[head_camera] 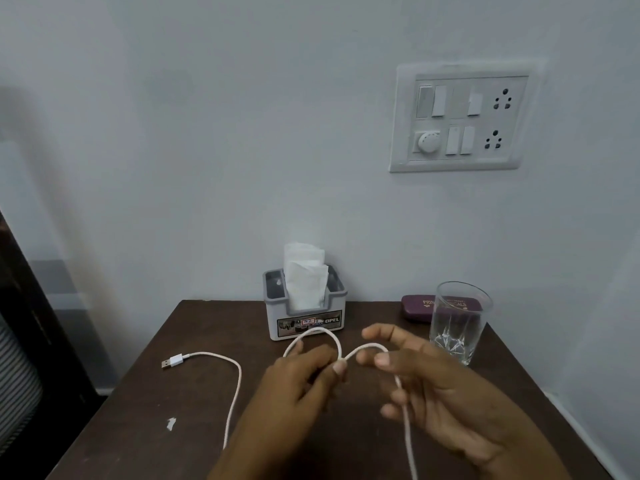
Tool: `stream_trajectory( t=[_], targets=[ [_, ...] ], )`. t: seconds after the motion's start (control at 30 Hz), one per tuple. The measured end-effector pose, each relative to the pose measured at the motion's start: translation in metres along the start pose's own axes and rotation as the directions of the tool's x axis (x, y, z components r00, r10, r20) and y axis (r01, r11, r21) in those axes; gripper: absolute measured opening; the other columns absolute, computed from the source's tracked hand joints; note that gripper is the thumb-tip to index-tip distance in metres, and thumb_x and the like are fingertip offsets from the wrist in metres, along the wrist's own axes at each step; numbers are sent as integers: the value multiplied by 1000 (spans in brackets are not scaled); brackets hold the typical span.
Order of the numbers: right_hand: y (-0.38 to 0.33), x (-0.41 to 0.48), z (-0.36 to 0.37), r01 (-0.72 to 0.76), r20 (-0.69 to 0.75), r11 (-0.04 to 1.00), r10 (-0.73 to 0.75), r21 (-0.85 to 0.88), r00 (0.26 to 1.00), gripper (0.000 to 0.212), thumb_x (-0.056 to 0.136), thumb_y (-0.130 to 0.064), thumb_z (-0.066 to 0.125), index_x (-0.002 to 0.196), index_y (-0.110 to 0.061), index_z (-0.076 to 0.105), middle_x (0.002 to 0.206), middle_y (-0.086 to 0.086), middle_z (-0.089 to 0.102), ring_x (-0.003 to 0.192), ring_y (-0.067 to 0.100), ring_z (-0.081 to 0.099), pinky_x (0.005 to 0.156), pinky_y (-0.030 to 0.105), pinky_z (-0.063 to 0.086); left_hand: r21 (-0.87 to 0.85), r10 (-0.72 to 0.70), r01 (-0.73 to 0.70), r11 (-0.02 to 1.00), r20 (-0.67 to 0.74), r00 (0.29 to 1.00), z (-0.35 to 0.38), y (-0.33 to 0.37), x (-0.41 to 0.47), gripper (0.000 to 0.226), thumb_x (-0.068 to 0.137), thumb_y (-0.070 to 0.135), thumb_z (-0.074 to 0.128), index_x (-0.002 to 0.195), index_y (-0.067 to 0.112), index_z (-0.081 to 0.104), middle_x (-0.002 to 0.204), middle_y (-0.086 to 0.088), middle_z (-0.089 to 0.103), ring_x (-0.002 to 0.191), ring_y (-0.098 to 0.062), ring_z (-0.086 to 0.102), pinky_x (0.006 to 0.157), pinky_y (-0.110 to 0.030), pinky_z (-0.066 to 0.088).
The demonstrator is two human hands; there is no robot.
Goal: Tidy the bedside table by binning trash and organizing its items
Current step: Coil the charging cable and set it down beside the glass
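Observation:
A white USB cable (pixel 232 372) lies across the dark brown bedside table (pixel 194 327), its plug end (pixel 172 361) at the left. My left hand (pixel 298 386) pinches the cable between thumb and fingers, holding a loop that rises above it. My right hand (pixel 422 386) holds the same cable just to the right, a second loop arching over its fingers and the cord running down through the palm. Both hands hover over the table's middle front.
A grey tissue holder (pixel 304 306) with white tissues stands at the back centre. A clear drinking glass (pixel 457 323) is at the right, a maroon case (pixel 415 308) behind it. A small white scrap (pixel 171 423) lies front left. A switchboard (pixel 460 119) is on the wall.

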State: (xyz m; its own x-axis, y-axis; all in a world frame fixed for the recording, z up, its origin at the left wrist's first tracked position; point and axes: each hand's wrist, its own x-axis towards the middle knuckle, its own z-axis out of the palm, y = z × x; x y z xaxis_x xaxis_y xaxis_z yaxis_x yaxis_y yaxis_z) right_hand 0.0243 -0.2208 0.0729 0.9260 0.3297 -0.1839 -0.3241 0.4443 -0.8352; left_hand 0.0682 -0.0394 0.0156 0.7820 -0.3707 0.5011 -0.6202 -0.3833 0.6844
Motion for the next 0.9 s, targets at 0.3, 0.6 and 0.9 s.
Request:
stream_trajectory(
  t=[0.3,0.6,0.9],
  targets=[
    [21,22,-20,260,-132,416,-709,-871,692,10,83,-17,68,79,-25,71,74,-7,69,56,4,60,52,18,46,-918,18,377,123,382,924,-2,11,-3,28,92,29,47,75,9,56,41,4,35,44,-17,53,97,-58,41],
    [51,41,4,83,60,6,-643,-997,763,20,95,-44,40,109,-36,27,98,-12,62,90,23,65,71,34,44,-923,-50,47,-381,71,996,-12,-3,2,30,101,28,27,99,10,51,65,7,36,61,-1,40,115,-53,16],
    [49,26,36,85,63,47,-355,-995,933,21,88,-34,53,107,-31,48,101,-5,63,100,19,59,77,31,45,-989,-473,-142,-33,-110,874,-3,10,12,34,94,27,39,71,21,62,66,8,64,92,-15,70,82,-65,48]
  ],
)
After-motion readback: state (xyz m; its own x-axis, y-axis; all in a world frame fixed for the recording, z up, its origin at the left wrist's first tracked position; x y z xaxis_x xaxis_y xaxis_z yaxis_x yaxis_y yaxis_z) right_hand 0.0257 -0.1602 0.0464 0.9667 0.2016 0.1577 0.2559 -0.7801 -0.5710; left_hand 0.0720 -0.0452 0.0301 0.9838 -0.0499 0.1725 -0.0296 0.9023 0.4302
